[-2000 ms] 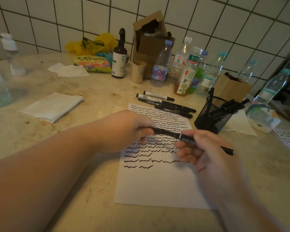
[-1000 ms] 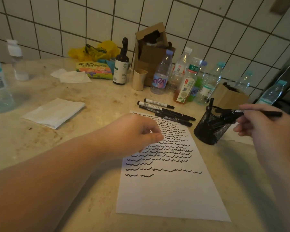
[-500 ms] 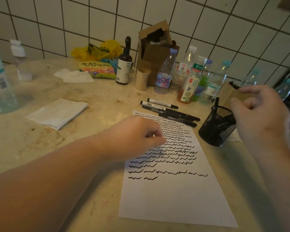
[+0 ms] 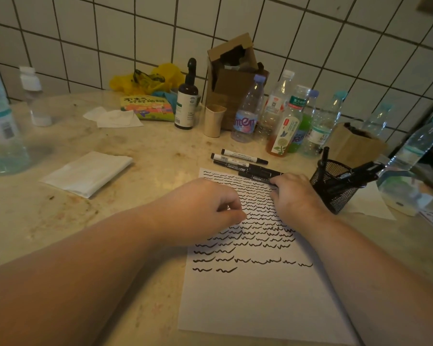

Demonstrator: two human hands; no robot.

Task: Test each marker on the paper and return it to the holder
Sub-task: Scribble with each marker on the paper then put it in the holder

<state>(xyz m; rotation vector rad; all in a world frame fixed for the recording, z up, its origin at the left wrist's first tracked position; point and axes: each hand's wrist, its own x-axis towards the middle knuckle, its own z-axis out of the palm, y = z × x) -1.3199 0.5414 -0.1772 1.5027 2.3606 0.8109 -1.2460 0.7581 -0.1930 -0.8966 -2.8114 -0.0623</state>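
Note:
A white paper (image 4: 255, 298) with many black wavy test strokes lies in front of me. My left hand (image 4: 200, 211) rests on its left part, fingers loosely curled and holding nothing. Several black markers (image 4: 238, 161) lie side by side just past the paper's top edge. My right hand (image 4: 295, 196) reaches palm down to them, its fingertips curled onto the right end of the nearest black marker (image 4: 256, 178). The black mesh holder (image 4: 333, 196) stands just right of that hand, with several markers (image 4: 355, 174) leaning in it.
Plastic bottles (image 4: 248, 113), a brown dropper bottle (image 4: 186, 103), a small cup (image 4: 214, 121) and a cardboard box (image 4: 233, 78) crowd the back by the tiled wall. A folded tissue (image 4: 88, 173) lies left, a large bottle (image 4: 0, 131) far left, a tipped bottle (image 4: 415, 148) right.
The marker that both hands held went into the holder with my right hand. That hand then came back left and down onto the row of lying markers. My left hand stayed on the paper.

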